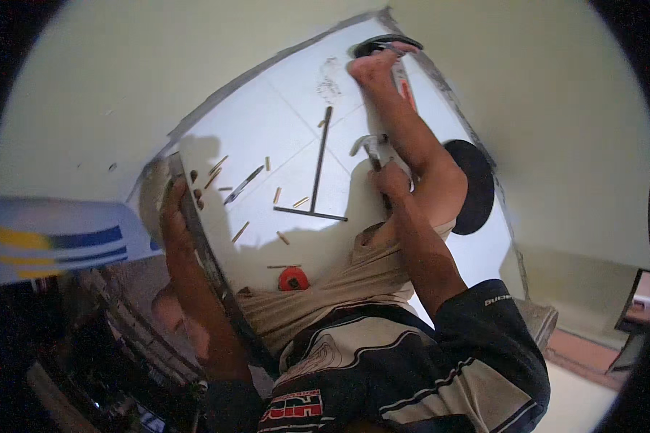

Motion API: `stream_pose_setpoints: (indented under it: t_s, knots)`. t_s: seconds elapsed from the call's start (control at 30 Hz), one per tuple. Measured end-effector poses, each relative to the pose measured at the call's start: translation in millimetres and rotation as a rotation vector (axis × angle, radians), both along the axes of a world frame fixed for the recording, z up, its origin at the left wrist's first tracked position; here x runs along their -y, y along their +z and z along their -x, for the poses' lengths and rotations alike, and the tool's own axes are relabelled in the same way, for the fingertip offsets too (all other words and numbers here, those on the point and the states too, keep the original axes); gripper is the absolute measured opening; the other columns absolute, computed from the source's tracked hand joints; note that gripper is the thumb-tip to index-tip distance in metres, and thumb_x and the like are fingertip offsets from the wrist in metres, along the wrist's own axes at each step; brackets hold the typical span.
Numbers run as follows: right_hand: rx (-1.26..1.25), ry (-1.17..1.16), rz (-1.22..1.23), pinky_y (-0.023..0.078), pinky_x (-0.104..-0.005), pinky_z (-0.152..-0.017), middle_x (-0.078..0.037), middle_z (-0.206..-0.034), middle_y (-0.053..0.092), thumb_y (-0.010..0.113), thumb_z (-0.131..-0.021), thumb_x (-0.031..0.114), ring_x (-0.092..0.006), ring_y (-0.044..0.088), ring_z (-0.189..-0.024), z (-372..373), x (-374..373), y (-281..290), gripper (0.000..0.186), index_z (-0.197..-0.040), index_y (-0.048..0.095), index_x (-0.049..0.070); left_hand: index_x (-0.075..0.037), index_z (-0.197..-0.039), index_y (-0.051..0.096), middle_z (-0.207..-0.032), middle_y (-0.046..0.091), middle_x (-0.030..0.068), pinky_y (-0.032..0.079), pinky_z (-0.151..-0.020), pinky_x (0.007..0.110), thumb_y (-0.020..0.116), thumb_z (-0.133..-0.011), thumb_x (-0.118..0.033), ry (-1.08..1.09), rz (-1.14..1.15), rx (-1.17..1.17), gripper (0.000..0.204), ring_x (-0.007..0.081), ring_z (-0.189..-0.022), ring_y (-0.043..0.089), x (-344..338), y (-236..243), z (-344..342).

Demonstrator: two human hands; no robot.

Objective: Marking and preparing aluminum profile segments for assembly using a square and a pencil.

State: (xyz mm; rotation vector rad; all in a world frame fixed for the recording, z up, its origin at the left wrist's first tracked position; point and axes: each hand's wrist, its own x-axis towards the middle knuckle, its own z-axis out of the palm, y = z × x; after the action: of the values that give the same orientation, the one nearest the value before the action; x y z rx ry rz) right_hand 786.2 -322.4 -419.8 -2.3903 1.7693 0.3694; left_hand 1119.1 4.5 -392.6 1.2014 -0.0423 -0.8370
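Note:
My left hand [177, 202] grips a long dark metal bar [220, 278] standing out at the left, with several small dark pieces by my fingertips. My right hand [390, 177] holds a claw hammer [370, 146] beside my bare right leg. Between my hands, a dark T-shaped tool [321, 159] lies on white tiles, with several small brass-coloured pins [277, 195] and a pen-like tool [244, 184] around it. A red round tape measure [293, 279] sits near my lap.
Pale walls [101, 108] border the tiled floor [289, 94]. A dark round object [473, 187] lies right of my leg, and a black sandal [368, 45] is by my foot. A white bag [58, 231] with blue and yellow stripes is at left, above dark clutter.

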Motion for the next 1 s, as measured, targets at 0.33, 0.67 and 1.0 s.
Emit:
stream_pose_setpoints:
  t_s: [0.33,0.67,1.0]
  knots:
    - [0.114,0.001,-0.169,0.054,-0.0472,-0.088,-0.023,-0.101,0.07,0.062,-0.089,0.038,-0.0389,0.068,-0.1,-11.2,-12.9,-21.9,0.038,-0.103,0.07,0.003,-0.001,-0.133,0.052,-0.123,0.065,0.0117,0.054,-0.066,0.025,0.063,-0.095,-0.026,-0.036,-0.068,-0.023,0.046,0.0116,-0.079,0.062,27.8,5.6,15.4]
    - [0.178,-0.092,0.202,0.054,-0.0473,-0.088,-0.026,-0.1,0.069,0.062,-0.085,0.014,-0.0424,0.067,-0.1,52.3,50.3,-89.9,0.019,-0.099,0.068,0.003,-0.003,-0.127,0.058,-0.121,0.067,0.0098,0.053,-0.067,0.025,0.061,-0.098,-0.028,-0.023,-0.08,-0.004,0.039,0.0111,-0.081,0.063,43.5,19.8,21.0]
    - [0.006,-0.088,0.179,0.056,-0.0472,-0.079,-0.024,-0.095,0.068,0.06,-0.09,0.019,-0.0399,0.069,-0.091,85.4,55.1,-120.5,0.023,-0.104,0.065,0.001,-0.002,-0.128,0.059,-0.116,0.068,0.0087,0.053,-0.065,0.026,0.062,-0.097,-0.024,-0.067,0.023,-0.01,0.038,0.0117,-0.078,0.064,54.7,30.9,35.0]
